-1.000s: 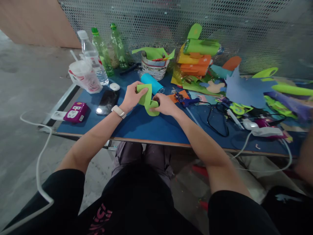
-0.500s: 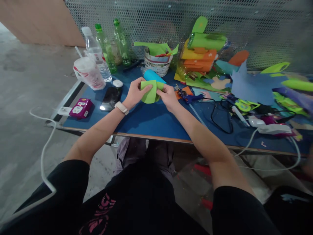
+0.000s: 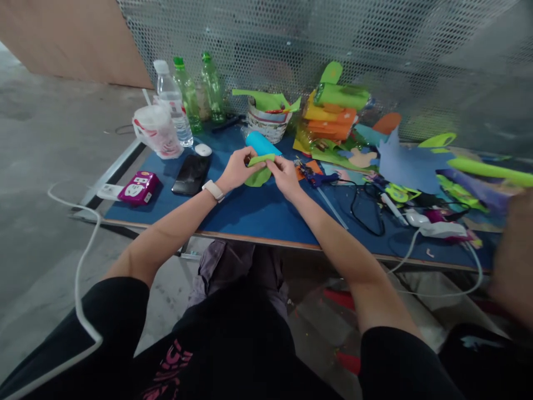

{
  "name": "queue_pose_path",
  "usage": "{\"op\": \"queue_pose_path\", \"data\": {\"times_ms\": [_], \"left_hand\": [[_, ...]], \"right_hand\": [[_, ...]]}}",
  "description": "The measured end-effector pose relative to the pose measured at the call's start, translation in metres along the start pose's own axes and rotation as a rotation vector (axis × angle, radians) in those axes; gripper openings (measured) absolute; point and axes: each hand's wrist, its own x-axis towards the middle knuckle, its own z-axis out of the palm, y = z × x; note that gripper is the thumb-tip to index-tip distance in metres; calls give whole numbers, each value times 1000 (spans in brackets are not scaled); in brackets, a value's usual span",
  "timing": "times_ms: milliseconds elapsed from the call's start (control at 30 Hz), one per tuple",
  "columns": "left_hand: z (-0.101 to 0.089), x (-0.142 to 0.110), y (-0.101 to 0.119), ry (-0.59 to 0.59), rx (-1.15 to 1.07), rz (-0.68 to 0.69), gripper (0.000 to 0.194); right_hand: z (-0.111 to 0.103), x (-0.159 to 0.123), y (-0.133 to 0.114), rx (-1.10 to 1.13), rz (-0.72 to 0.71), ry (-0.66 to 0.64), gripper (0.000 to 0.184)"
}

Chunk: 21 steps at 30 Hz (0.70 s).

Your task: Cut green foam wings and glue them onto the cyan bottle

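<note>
Between my two hands is a piece of light green paper [image 3: 258,176], bent over along its upper edge. My left hand [image 3: 238,169] pinches it on the left side, thumb lying along the fold. On the right, my right hand [image 3: 285,173] grips the same paper near its top corner, fingers pressed together. Just behind the hands a bright blue paper roll [image 3: 262,144] lies on the blue table [image 3: 250,216]. A blue hot glue gun [image 3: 320,176] rests right of my right hand, with a glue stick [image 3: 333,208] near it.
At left stand a plastic cup [image 3: 156,130], a water bottle [image 3: 172,105], green bottles [image 3: 213,89], a phone [image 3: 191,174] and a purple power socket [image 3: 139,188]. A basket [image 3: 268,126] stands behind. Paper cutouts [image 3: 416,164] and cables [image 3: 353,208] crowd the right, beside another person's arm [image 3: 514,261].
The green paper has been tilted and folded over, so its upper part now shows as a narrow strip. My view has shifted slightly. The other person's arm has come further in at right.
</note>
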Motion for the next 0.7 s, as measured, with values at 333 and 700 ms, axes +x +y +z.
{"op": "queue_pose_path", "data": {"times_ms": [333,700], "left_hand": [[1,-5,16,51,22,-85,39],[-3,1,23,-53,-856,-709,63]], "right_hand": [[-8,4,-18,-212,-37,-58,85],[-31,8,-10,-562,-419,-18,37]]}}
